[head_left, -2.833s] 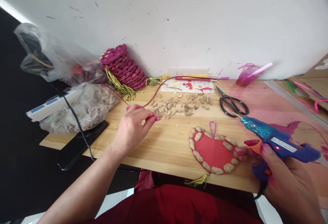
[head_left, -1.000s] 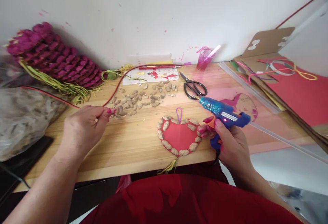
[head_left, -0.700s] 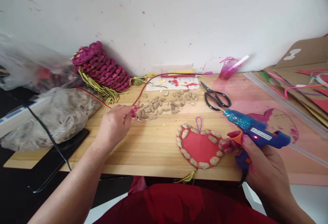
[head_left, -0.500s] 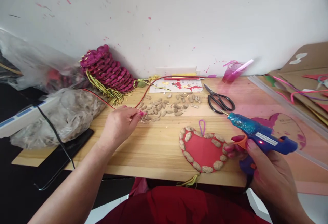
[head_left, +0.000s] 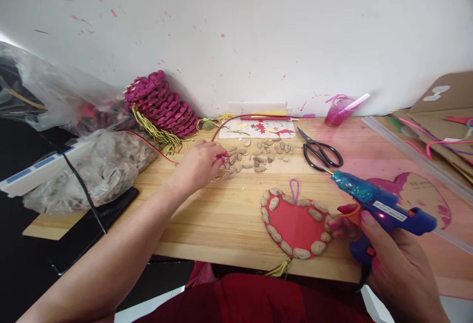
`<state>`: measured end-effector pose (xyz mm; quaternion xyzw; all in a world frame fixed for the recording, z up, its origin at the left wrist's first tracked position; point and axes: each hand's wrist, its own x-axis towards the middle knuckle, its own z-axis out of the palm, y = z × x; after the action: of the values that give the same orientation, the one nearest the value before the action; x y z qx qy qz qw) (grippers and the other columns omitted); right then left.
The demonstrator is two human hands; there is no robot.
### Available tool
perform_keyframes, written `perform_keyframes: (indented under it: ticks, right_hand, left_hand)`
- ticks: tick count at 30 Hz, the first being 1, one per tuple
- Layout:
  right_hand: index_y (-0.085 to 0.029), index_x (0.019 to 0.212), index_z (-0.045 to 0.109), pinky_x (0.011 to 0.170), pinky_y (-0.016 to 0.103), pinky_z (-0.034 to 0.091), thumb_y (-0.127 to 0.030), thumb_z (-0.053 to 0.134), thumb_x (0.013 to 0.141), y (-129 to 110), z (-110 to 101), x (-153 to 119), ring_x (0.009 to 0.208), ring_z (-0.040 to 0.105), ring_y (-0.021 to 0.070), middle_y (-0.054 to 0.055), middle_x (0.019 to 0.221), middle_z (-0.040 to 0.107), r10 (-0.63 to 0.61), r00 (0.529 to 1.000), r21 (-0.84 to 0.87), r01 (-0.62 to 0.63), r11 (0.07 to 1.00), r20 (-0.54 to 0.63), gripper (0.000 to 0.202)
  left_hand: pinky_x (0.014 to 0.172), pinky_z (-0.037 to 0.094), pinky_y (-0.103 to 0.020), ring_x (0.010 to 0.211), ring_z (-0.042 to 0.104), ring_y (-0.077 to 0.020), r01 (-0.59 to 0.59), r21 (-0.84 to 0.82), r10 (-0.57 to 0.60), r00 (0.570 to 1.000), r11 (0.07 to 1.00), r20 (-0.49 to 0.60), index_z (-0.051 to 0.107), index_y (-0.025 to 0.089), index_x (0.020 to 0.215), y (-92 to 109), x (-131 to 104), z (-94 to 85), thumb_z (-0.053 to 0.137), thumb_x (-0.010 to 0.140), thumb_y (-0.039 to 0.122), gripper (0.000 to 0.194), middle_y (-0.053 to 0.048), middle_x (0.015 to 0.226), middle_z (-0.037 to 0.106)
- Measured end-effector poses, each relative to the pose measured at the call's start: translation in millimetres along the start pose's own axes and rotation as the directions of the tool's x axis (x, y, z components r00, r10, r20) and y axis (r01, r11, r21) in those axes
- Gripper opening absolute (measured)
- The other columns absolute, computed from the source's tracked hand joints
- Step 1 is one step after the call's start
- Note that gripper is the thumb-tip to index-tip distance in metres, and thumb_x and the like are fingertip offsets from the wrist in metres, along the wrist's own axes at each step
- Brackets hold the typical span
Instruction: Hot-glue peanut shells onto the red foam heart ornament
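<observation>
My right hand (head_left: pixel 391 254) grips a blue hot glue gun (head_left: pixel 384 202) by its handle, fingers at the orange trigger. A small red light glows on its side and the nozzle points up-left. Just left of that hand lies a red heart-shaped card (head_left: pixel 295 224), with peanuts (head_left: pixel 302 253) along its edge and a purple loop (head_left: pixel 294 190) at its top. My left hand (head_left: pixel 203 162) reaches into the loose peanuts (head_left: pixel 260 162) on the table, its fingers bent and drawn together. Whatever is between these fingertips is hidden.
Black-handled scissors (head_left: pixel 321 150) lie beyond the glue gun's nozzle. Further back are a pink cup (head_left: pixel 337 112) and a white sheet (head_left: pixel 236 130) with small stars. On the left stand a plastic bag (head_left: pixel 111 165), a power strip (head_left: pixel 37 172) and a magenta peanut-covered craft (head_left: pixel 162 108).
My left hand has moved right and slightly up, deeper among the loose peanuts. My right hand still holds the glue gun near the heart; the whole view has shifted slightly.
</observation>
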<state>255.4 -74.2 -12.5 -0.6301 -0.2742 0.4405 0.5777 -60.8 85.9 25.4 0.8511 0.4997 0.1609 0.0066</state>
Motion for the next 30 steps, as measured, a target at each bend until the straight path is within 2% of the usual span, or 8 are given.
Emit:
perform_keyframes:
  ticks: [7, 11, 15, 18, 21, 25, 27, 30]
  right_hand:
    - [-0.026, 0.085, 0.076, 0.063, 0.030, 0.063, -0.052, 0.080, 0.072, 1, -3, 1, 0.071, 0.075, 0.0264, 0.006, 0.074, 0.076, -0.011, 1.000, -0.028, 0.011, 1.000, 0.007, 0.029]
    - [-0.026, 0.085, 0.077, 0.063, 0.027, 0.062, -0.053, 0.081, 0.070, 0, -3, 0, 0.071, 0.074, 0.0246, 0.006, 0.073, 0.076, 0.011, 1.000, -0.037, -0.011, 0.999, -0.007, 0.031]
    - [-0.025, 0.086, 0.077, 0.061, 0.028, 0.062, -0.053, 0.081, 0.069, -1, -1, -2, 0.072, 0.074, 0.0255, 0.006, 0.074, 0.077, 0.049, 0.998, -0.006, -0.049, 0.999, -0.028, 0.033]
    - [-0.024, 0.085, 0.077, 0.061, 0.029, 0.062, -0.051, 0.082, 0.069, 0, -3, -1, 0.076, 0.074, 0.0269, 0.006, 0.073, 0.076, 0.045, 0.999, 0.019, -0.045, 0.999, -0.006, 0.032]
    - [-0.024, 0.086, 0.077, 0.062, 0.030, 0.062, -0.052, 0.081, 0.070, 1, -5, 1, 0.079, 0.074, 0.0274, 0.007, 0.078, 0.077, 0.021, 0.999, 0.016, -0.021, 1.000, 0.025, 0.031]
    - [-0.024, 0.085, 0.077, 0.063, 0.031, 0.061, -0.050, 0.081, 0.072, 1, -4, 1, 0.078, 0.074, 0.0275, 0.006, 0.080, 0.077, 0.011, 0.999, 0.010, -0.011, 1.000, 0.043, 0.030]
    - [-0.024, 0.085, 0.077, 0.065, 0.031, 0.061, -0.049, 0.081, 0.073, 0, -3, 0, 0.078, 0.074, 0.0265, 0.006, 0.078, 0.077, 0.011, 0.999, 0.023, -0.012, 1.000, 0.046, 0.028]
    - [-0.024, 0.087, 0.077, 0.066, 0.030, 0.060, -0.048, 0.079, 0.076, -1, -2, -1, 0.077, 0.074, 0.0249, 0.006, 0.080, 0.077, -0.014, 0.998, 0.027, 0.012, 1.000, 0.054, 0.028]
  left_hand:
    - [0.077, 0.052, -0.035, 0.081, 0.066, -0.0243, 0.151, 0.103, -0.160, 0.984, 0.983, 0.082, 0.073, 0.018, 0.082, 18, 21, 8.6, 0.058, 0.082, 0.027, 0.018, -0.008, 0.082, 0.072]
    - [0.073, 0.051, -0.036, 0.080, 0.067, -0.0265, 0.222, 0.140, -0.242, 0.960, 0.965, 0.144, 0.073, 0.018, 0.082, 24, 25, 11.9, 0.057, 0.081, 0.028, 0.018, -0.010, 0.086, 0.073]
    - [0.069, 0.049, -0.035, 0.074, 0.066, -0.0247, 0.256, 0.120, -0.272, 0.952, 0.959, 0.143, 0.073, 0.018, 0.082, 25, 26, 9.1, 0.058, 0.080, 0.026, 0.017, -0.009, 0.083, 0.073]
    - [0.066, 0.048, -0.032, 0.068, 0.062, -0.0202, 0.211, 0.042, -0.214, 0.970, 0.977, 0.117, 0.073, 0.018, 0.082, 29, 20, 0.6, 0.060, 0.079, 0.024, 0.015, -0.006, 0.077, 0.071]
    - [0.065, 0.046, -0.028, 0.067, 0.061, -0.0164, 0.090, -0.077, -0.080, 0.989, 0.993, 0.124, 0.074, 0.019, 0.083, 39, 7, -5.2, 0.063, 0.078, 0.021, 0.012, -0.003, 0.076, 0.069]
    - [0.070, 0.047, -0.029, 0.074, 0.062, -0.0179, -0.067, -0.086, 0.084, 0.975, 0.994, 0.204, 0.074, 0.020, 0.081, 46, -11, -0.9, 0.065, 0.081, 0.018, 0.009, -0.004, 0.077, 0.069]
    - [0.071, 0.048, -0.030, 0.076, 0.062, -0.0187, -0.084, -0.075, 0.098, 0.975, 0.994, 0.200, 0.074, 0.019, 0.086, 43, -16, 0.6, 0.064, 0.084, 0.018, 0.010, -0.004, 0.079, 0.069]
    - [0.072, 0.048, -0.030, 0.078, 0.063, -0.0180, -0.042, -0.098, 0.053, 0.993, 0.994, 0.109, 0.073, 0.018, 0.090, 37, -18, -3.2, 0.061, 0.087, 0.019, 0.013, -0.004, 0.083, 0.070]
